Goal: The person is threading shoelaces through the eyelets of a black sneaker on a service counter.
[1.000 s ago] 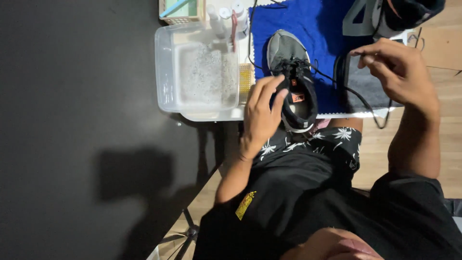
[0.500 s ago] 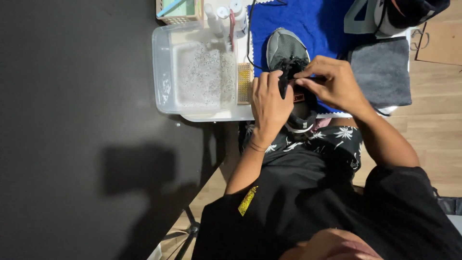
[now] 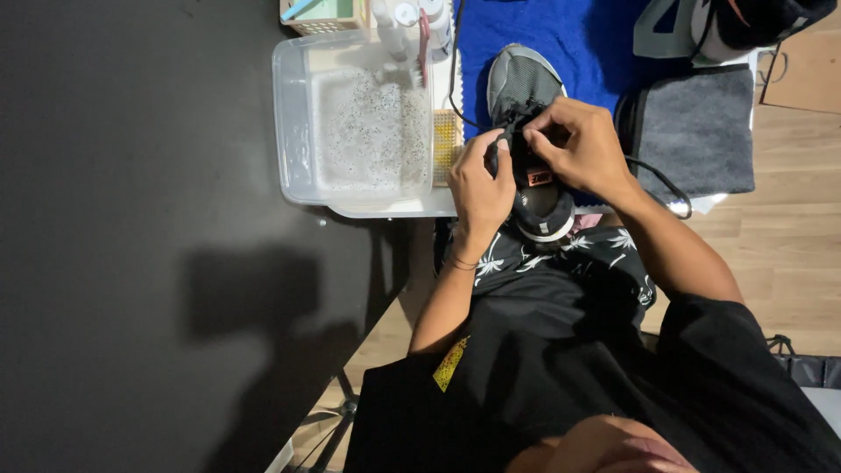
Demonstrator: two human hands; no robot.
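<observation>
A grey and black sneaker (image 3: pixel 524 83) lies toe-away on a blue cloth (image 3: pixel 596 35), its heel over my lap. My left hand (image 3: pixel 479 186) grips the shoe's left side near the tongue. My right hand (image 3: pixel 580 149) sits over the lacing area, fingers pinched on a black shoelace (image 3: pixel 667 186) at the eyelets. The loose end of the lace loops off to the right past my wrist. The middle of the shoe is hidden by both hands.
A clear plastic tub (image 3: pixel 298 131) with speckled water stands left of the shoe. Small bottles (image 3: pixel 412 17) and a yellow brush (image 3: pixel 446 144) sit beside it. A folded grey towel (image 3: pixel 696 131) lies to the right, and a second shoe (image 3: pixel 745 22) at the top right. Wooden floor (image 3: pixel 788 254) shows beyond.
My right hand was out to the right with the lace pulled taut; it has come back to the shoe's lacing. The left hand stayed on the shoe.
</observation>
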